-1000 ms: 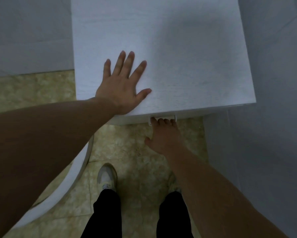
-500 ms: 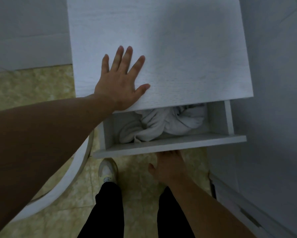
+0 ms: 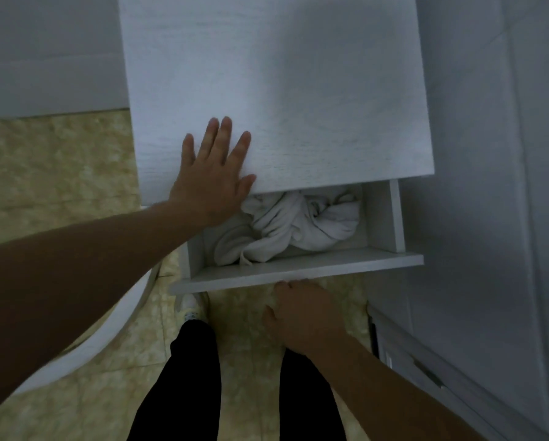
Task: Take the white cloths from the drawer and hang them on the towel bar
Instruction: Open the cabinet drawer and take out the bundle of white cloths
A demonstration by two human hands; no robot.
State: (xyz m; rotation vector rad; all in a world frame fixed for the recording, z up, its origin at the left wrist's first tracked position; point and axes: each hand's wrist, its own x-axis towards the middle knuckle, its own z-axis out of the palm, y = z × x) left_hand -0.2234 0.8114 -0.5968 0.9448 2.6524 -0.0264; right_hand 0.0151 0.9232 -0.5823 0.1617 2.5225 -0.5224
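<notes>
Status: opening step complete, retrieval not begun. The drawer [image 3: 295, 272] stands pulled out from under the cabinet top [image 3: 276, 90], exposing its interior. The white cloths [image 3: 286, 229] lie inside in a crumpled heap, partly tucked beneath the cabinet top; how many there are cannot be told.

The left hand [image 3: 214, 176] lies flat on the cabinet top, fingers straight and spread, holding nothing. The right hand [image 3: 303, 310] is at the underside of the drawer front; its fingers are hidden beneath the panel, so its grip cannot be told.

Remaining: lift the cloths out and hang them. The towel bar is not in view.
</notes>
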